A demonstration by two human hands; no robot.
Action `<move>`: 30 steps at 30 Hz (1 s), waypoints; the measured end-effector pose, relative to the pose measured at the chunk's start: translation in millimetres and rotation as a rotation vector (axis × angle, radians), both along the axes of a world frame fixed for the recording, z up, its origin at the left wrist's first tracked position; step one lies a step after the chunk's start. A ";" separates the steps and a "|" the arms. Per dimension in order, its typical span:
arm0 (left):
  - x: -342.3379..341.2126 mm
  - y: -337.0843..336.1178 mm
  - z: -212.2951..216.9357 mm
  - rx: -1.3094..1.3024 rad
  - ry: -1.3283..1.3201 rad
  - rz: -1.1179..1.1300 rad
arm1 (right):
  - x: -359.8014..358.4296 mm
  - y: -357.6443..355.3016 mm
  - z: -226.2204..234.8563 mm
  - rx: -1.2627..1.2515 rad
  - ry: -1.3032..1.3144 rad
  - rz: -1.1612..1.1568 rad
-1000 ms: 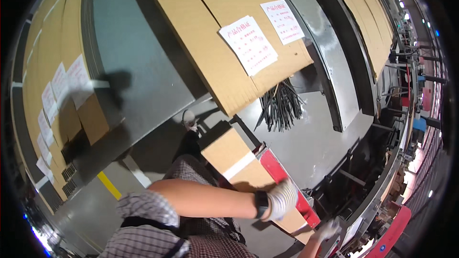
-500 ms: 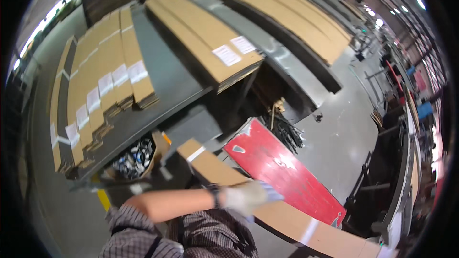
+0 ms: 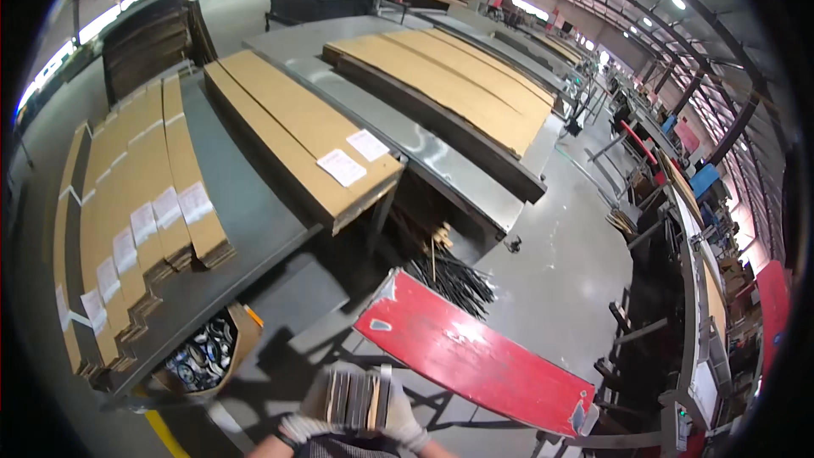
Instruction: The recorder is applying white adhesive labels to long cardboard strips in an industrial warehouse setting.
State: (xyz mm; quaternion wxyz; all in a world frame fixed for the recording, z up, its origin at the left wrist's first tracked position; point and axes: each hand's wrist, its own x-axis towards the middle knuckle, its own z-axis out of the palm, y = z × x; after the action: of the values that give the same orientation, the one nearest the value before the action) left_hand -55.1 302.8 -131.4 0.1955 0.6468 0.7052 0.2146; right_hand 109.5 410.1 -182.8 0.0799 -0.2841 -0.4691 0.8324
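A narrow bundle of flat cardboard pieces (image 3: pixel 358 400) is at the lower middle, close to my body, with its layered brown and dark end turned up. My gloved left hand (image 3: pixel 312 407) is closed on its left side, with a dark band at the wrist. On the opposite side, my gloved right hand (image 3: pixel 404 421) presses against the bundle, its fingers partly hidden. The lower part of the bundle is out of sight. Just ahead and to the right lies a worn red board (image 3: pixel 475 348) on a metal frame, apart from both hands.
Strapped cardboard bundles with white labels (image 3: pixel 157 225) cover the left of a grey metal table (image 3: pixel 246 178). More cardboard stacks (image 3: pixel 297 131) lie further right. Under the table edge stands a carton (image 3: pixel 246 341) of shiny coiled pieces. Dark strips (image 3: pixel 449 284) lie behind the red board.
The view has swung up and right. The long cardboard bundle that stretched across my front under my left hand is now end-on between both hands; my right hand has come into view.
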 end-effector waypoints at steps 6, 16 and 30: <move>25.5 88.0 84.6 0.008 -0.803 -0.139 | 108.4 100.9 200.3 0.437 0.114 -0.576; 25.3 194.3 141.0 0.115 0.122 -0.533 | 344.7 167.1 170.4 0.445 -0.243 -1.448; -369.0 102.5 60.9 -0.481 0.702 0.451 | -183.6 189.1 125.9 0.373 -0.074 0.463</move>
State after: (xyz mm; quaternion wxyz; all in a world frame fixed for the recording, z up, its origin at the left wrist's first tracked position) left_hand -424.2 405.3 -70.4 0.0383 0.4476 0.8809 -0.1490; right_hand -74.1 599.2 -57.0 -0.0787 -0.1802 -0.6688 0.7170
